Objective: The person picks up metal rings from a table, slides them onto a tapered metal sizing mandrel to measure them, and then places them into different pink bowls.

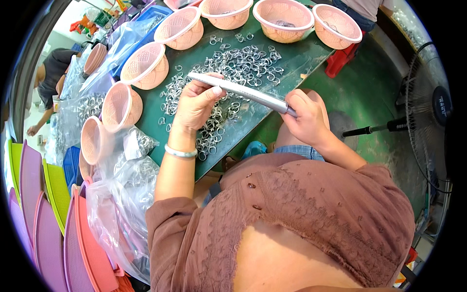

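Plainly, a tapered metal rod (250, 93) is held aslant above the worktable, its slimmer end to the left and its thicker end to the right. The left hand (197, 100) is clamped on it near the slim end, thumb and fingers together about the metal, while the right hand (307, 114) is closed round the thicker end. (Whether a ring sits on the rod under the left fingers, I cannot tell.) A pale bangle (181, 152) circles the left wrist.

Below and beyond the rod, silvery rings (248, 61) lie heaped and scattered on the green table (296, 61). Pink baskets (144, 68) curve along the table's far and left sides; two at the far right have small things inside. Clear plastic bags (127, 182) bunch up left of the left forearm, beside purple, green and coral baskets (52, 219). At right stands a dark fan (428, 104), and a red stool (342, 61) shows past the table's far corner.
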